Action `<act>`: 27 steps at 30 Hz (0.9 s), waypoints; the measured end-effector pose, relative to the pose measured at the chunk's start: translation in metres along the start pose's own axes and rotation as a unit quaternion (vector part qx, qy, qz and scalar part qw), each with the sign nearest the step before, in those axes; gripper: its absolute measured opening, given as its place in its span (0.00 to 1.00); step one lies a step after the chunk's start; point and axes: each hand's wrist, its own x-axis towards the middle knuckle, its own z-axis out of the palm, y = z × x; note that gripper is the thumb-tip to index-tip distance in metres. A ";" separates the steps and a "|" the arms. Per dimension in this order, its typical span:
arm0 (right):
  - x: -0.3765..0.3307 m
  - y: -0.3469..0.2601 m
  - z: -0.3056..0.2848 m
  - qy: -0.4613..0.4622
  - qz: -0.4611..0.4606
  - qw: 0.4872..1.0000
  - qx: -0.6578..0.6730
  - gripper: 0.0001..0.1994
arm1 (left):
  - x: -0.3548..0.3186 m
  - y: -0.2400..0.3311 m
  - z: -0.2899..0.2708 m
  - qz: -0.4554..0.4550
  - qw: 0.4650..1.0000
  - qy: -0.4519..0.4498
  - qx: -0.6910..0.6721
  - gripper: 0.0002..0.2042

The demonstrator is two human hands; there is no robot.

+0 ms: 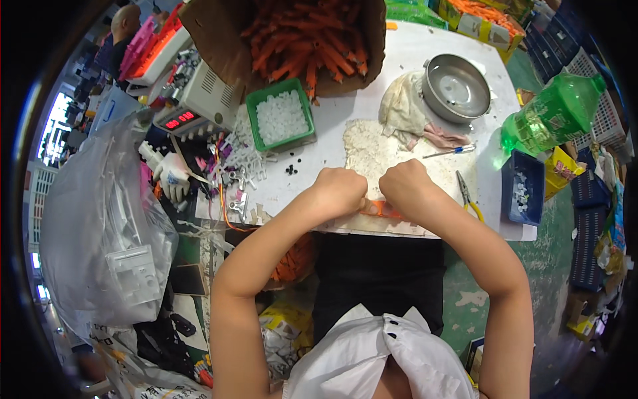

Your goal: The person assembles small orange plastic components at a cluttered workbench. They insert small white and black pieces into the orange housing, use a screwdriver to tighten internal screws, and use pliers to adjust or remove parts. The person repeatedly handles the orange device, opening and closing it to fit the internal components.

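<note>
At the table's near edge, both my fists are close together over a small orange plastic piece point(385, 209). My left hand point(339, 191) is closed on its left end, and my right hand point(411, 189) is closed on its right end. The fingers hide most of the piece, so its exact kind does not show. Beneath and beyond the hands lies a worn, cream-coloured patch point(364, 143) on the white table. Yellow-handled pliers point(467, 196) lie to the right of my right hand, and a blue pen point(449, 151) rests farther back.
A cardboard box of orange parts point(306, 40), a green tray of white pieces point(282, 114) and a metal bowl point(456, 88) beside a rag point(403, 106) stand behind. At right are a green bottle point(555, 114) and a blue bin point(523, 189); at left, a power supply point(199, 100).
</note>
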 end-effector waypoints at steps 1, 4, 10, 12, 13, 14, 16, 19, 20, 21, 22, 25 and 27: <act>-0.001 -0.002 -0.004 -0.005 0.001 1.000 -0.001 0.05 | 0.001 -0.001 0.001 0.006 1.000 0.003 -0.004 0.15; 0.002 -0.006 -0.006 -0.025 0.010 1.000 0.001 0.05 | 0.003 -0.004 0.008 0.014 1.000 0.013 -0.011 0.12; 0.007 0.000 0.001 -0.006 0.016 1.000 -0.008 0.07 | 0.004 -0.005 0.020 0.014 0.997 0.066 0.024 0.14; 0.005 0.007 0.000 -0.014 0.012 1.000 0.019 0.10 | -0.003 -0.001 0.017 0.001 0.997 0.070 0.020 0.16; 0.003 0.012 -0.002 -0.012 0.009 0.999 0.042 0.12 | -0.005 0.000 0.018 0.002 0.995 0.100 0.021 0.17; -0.001 0.017 -0.003 -0.009 0.007 0.998 0.064 0.14 | -0.010 0.002 0.024 0.004 0.991 0.130 0.022 0.18; -0.013 0.019 0.003 0.057 0.037 0.991 0.113 0.17 | -0.022 0.005 0.037 -0.012 0.982 0.188 0.021 0.16; -0.043 0.018 0.016 0.141 0.100 0.958 0.227 0.20 | -0.037 0.008 0.059 -0.010 0.938 0.346 -0.019 0.12; -0.060 0.022 0.027 0.199 0.104 0.936 0.272 0.20 | -0.042 0.008 0.065 -0.023 0.940 0.337 -0.054 0.11; -0.074 0.023 0.038 0.256 0.106 0.907 0.316 0.20 | -0.043 0.010 0.067 -0.006 0.931 0.361 -0.059 0.12; -0.084 0.020 0.050 0.263 0.106 0.908 0.308 0.19 | -0.043 0.012 0.069 0.008 0.922 0.382 -0.067 0.12; -0.095 0.008 0.082 0.309 0.108 0.902 0.283 0.16 | -0.032 0.016 0.067 0.057 0.903 0.418 -0.082 0.13; -0.095 0.002 0.092 0.374 0.110 0.882 0.264 0.14 | -0.023 0.019 0.066 0.087 0.904 0.411 -0.078 0.14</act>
